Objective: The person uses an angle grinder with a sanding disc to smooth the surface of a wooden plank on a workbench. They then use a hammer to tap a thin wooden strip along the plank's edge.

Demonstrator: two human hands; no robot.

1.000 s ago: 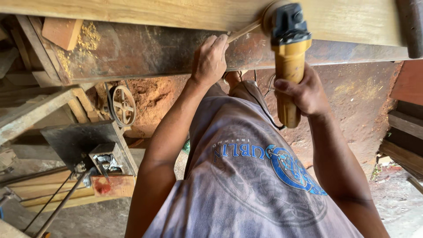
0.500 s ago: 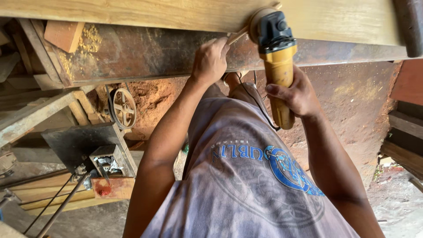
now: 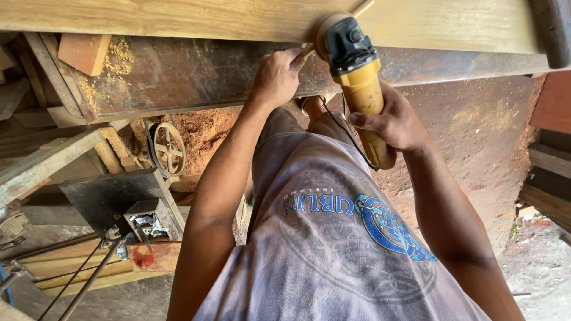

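My right hand (image 3: pixel 394 123) grips the yellow body of an angle grinder (image 3: pixel 358 80). Its black head and round disc rest on the near edge of a long pale wooden plank (image 3: pixel 178 16). My left hand (image 3: pixel 277 77) is closed on a thin side handle that sticks out at the grinder's head, next to the plank's edge. The plank lies across a rusty metal bench (image 3: pixel 196 71).
A wood block (image 3: pixel 83 52) and sawdust sit on the bench at the left. Below are a spoked pulley wheel (image 3: pixel 168 148), a grey metal machine base (image 3: pixel 119 202), boards and rods. Reddish sawdust covers the floor (image 3: pixel 476 142). Dark beams stand at right.
The grinder has slid left along the plank's edge, and both hands moved left with it.
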